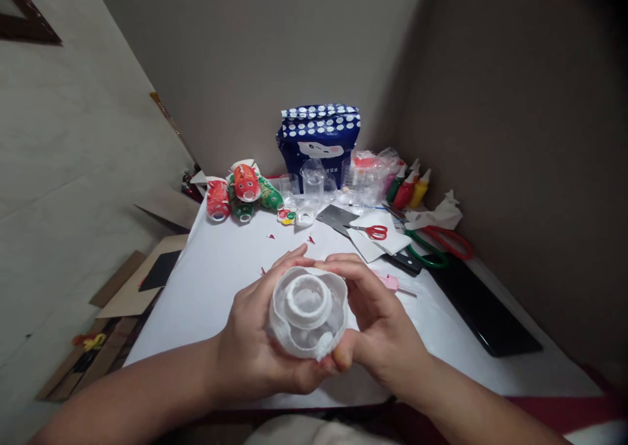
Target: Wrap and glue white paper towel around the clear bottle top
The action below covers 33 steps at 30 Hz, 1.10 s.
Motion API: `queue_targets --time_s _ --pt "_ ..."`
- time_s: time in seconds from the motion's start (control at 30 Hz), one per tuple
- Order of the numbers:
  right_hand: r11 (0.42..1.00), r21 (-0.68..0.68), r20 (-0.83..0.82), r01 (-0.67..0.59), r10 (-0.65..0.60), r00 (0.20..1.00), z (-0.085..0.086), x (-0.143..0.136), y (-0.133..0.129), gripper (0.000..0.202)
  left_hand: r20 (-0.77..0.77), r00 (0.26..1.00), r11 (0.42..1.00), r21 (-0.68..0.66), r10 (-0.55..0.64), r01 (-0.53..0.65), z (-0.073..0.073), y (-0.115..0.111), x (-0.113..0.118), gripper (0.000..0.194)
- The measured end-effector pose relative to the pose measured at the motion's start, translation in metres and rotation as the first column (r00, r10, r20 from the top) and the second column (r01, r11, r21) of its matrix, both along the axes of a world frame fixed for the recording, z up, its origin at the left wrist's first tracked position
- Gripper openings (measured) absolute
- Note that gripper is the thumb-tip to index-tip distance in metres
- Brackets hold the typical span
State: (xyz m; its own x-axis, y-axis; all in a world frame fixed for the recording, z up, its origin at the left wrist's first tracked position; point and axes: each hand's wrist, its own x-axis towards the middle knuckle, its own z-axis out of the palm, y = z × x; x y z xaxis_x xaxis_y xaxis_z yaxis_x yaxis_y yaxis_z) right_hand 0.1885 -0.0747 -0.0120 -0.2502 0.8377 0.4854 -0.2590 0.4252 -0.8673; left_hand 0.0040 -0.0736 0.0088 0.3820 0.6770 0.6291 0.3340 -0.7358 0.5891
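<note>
A round, whitish, translucent cup-like piece (309, 311) is held up above the front of the table, its open end toward me. Its rim is wavy, and a smaller thick white ring sits inside it. My left hand (260, 340) wraps round the left side and underside. Around the right side curl the fingers of my right hand (380, 324), with its thumb at the lower right rim by a white lump. Both hands touch the piece, and their fingertips come close together behind it. Small red bits (311, 240) lie on the white tabletop (210, 301) beyond.
Red and green fish figures (246, 182) stand at the back left. A blue bag (318, 144), clear plastic cups (313, 180) and paint bottles (405, 191) line the back. Red scissors (375, 232), larger scissors (449, 242) and a black tablet-like slab (483, 307) lie at the right.
</note>
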Motion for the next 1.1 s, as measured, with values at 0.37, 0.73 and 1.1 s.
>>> queue_targets --time_s 0.37,0.73,1.1 --pt "0.933 0.360 0.476 -0.018 -0.167 0.863 0.010 0.010 -0.028 0.081 -0.107 0.976 0.962 0.218 0.190 -0.164 0.014 -0.006 0.001 0.083" --pt "0.783 0.606 0.391 0.141 -0.447 0.805 -0.011 -0.010 -0.024 0.112 -0.047 0.993 0.948 0.304 0.111 -0.091 0.000 0.000 -0.006 0.088" --pt "0.768 0.626 0.369 0.137 -0.446 0.815 -0.010 -0.009 -0.025 0.097 -0.040 0.988 0.969 0.205 0.151 -0.140 0.005 -0.001 -0.013 0.062"
